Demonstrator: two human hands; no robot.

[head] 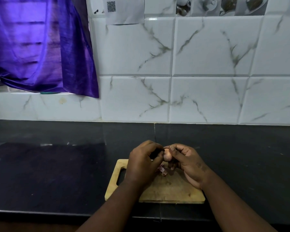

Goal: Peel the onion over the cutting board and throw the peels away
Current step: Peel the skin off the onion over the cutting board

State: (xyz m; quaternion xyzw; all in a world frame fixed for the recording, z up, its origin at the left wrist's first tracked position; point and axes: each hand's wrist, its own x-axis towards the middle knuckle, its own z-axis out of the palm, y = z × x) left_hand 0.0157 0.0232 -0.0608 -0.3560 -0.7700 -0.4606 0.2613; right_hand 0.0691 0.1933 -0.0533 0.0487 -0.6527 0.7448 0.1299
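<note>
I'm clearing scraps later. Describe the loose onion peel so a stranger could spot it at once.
Find the wooden cutting board on the dark counter. Near its far edge, just below the onion held over it, lies the peel. It is the only loose scrap there, pinkish-purple and crumpled against the pale wood.

Count: 1 left hand (144,163), 1 right hand (188,162), 1 onion (167,156), 1 cutting board (171,190), 1 clump of peels (162,169), 1 purple cloth (40,47), 1 paper sheet (124,12).

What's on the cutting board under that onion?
A few pinkish peels lie on the wooden cutting board, beneath the onion. The left hand and right hand holding it cover parts of the board, so more may be hidden.
</note>
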